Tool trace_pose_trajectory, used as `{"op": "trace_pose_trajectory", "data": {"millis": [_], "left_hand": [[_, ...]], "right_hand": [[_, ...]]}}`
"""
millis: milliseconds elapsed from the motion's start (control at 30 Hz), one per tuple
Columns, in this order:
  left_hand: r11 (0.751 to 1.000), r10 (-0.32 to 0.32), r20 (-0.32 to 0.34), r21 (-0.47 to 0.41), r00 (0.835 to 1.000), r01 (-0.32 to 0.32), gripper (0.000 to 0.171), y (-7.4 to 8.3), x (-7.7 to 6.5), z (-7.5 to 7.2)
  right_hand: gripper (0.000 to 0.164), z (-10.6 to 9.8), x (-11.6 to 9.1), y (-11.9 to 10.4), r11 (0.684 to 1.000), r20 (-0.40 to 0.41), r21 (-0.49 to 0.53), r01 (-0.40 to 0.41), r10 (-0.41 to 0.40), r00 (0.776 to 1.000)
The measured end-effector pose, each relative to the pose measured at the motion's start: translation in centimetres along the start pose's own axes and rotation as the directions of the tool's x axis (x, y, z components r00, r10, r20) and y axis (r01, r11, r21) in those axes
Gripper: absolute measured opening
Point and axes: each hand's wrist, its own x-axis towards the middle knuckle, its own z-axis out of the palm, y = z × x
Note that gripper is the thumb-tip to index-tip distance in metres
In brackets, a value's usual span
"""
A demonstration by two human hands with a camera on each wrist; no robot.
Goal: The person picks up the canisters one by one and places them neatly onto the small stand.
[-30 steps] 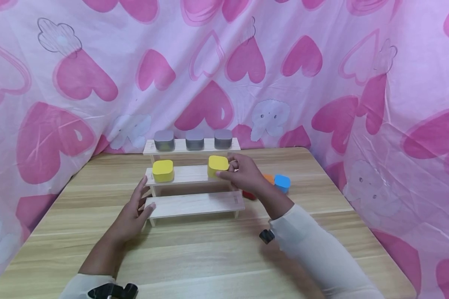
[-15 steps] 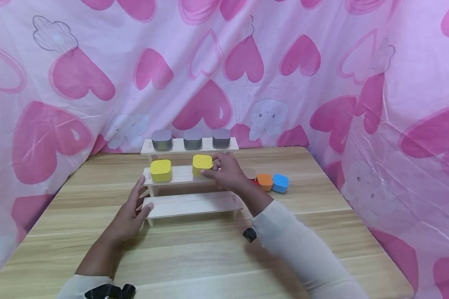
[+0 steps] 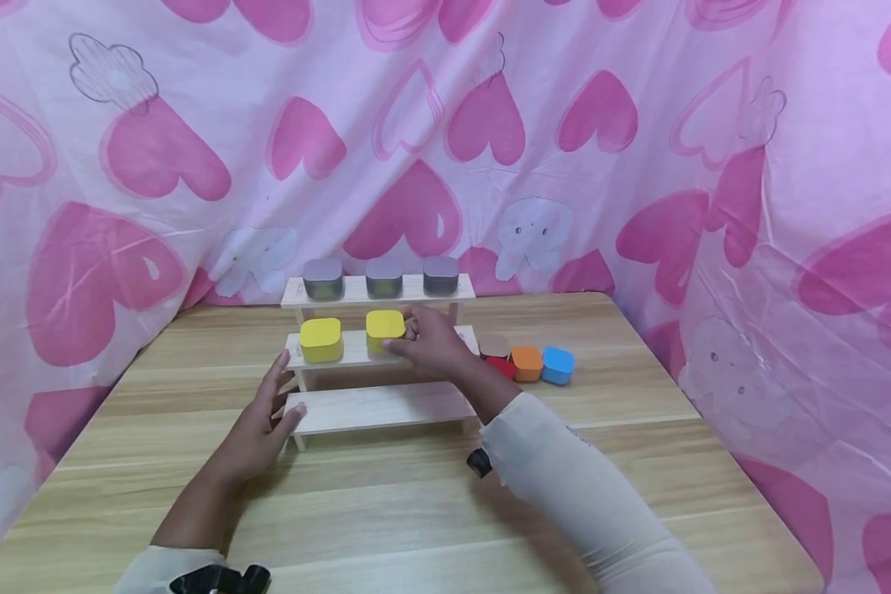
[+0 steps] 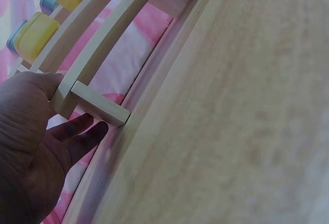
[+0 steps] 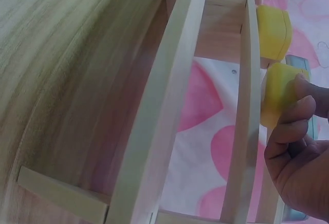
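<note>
Pinching part-hidden yellow block (image 3: 384, 327), right hand (image 3: 436, 343)

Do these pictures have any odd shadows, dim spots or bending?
Head view: bright, with a soft shadow on the tabletop below the right sleeve; left wrist view: dimmer, the left hand dark and the wooden rack seemingly bowed; right wrist view: similarly dim.

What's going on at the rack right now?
A person's right hand pinches a yellow block at the middle shelf of a three-tier wooden rack, to the right of another yellow block. Their left hand is at the rack's left end. Three gray blocks stand on the top shelf; the bottom shelf bears none. Beside the rack, on the table, are red, orange, blue and brownish blocks.
</note>
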Motion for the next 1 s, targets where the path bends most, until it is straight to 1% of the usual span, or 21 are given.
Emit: {"op": "trace_pose_trajectory", "data": {"millis": [133,200,367,633,900,1000], "left_hand": [[1.000,0.000,0.001,0.003,1.000,0.000,0.096,0.05,-0.04,0.09],[1.000,0.003,0.000,0.006,1.000,-0.003,0.096,0.10,-0.05,0.10],[1.000,-0.001,0.000,0.010,1.000,0.001,0.096,0.25,-0.06,0.05],[1.000,-0.019,0.004,0.001,1.000,0.019,0.097,0.25,-0.03,0.03],[1.000,-0.010,0.004,-0.002,1.000,0.010,0.096,0.22,-0.04,0.02],[1.000,0.004,0.004,-0.002,1.000,-0.004,0.096,0.19,-0.07,0.06]], "right_hand": [[0.053,0.06,0.01,0.07,0.998,-0.001,-0.052,-0.023,0.023,1.000],[0.055,0.06,0.03,0.18,0.998,0.000,-0.062,-0.020,0.020,1.000],[0.057,0.01,0.00,0.32,0.999,0.007,-0.051,-0.010,0.011,1.000],[0.057,-0.02,-0.14,0.11,0.997,0.009,-0.069,-0.031,0.032,0.999],[0.055,0.04,-0.18,-0.12,0.996,-0.001,-0.076,-0.036,0.036,0.999],[0.055,0.06,-0.19,-0.20,0.995,-0.002,-0.095,-0.041,0.041,0.999]]}}
